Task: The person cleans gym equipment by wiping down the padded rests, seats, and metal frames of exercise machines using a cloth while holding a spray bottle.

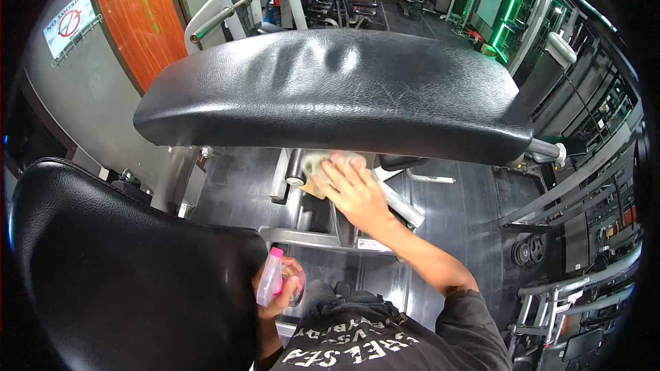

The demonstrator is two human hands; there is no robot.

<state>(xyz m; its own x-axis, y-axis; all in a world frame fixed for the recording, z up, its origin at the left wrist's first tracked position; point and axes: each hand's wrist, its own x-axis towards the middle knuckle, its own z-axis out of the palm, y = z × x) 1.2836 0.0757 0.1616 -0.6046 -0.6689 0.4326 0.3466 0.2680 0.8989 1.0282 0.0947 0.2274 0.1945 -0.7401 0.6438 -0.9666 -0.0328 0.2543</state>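
Currently | left hand (280,302): curled round pink-topped bottle (269,283) | right hand (359,199): open, fingers extended over cloth (314,167) | risk: cloth slipping, if pressed unevenly

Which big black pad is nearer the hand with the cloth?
The wide pad across the top, its lower edge beside the right hand; the other pad sits at lower left.
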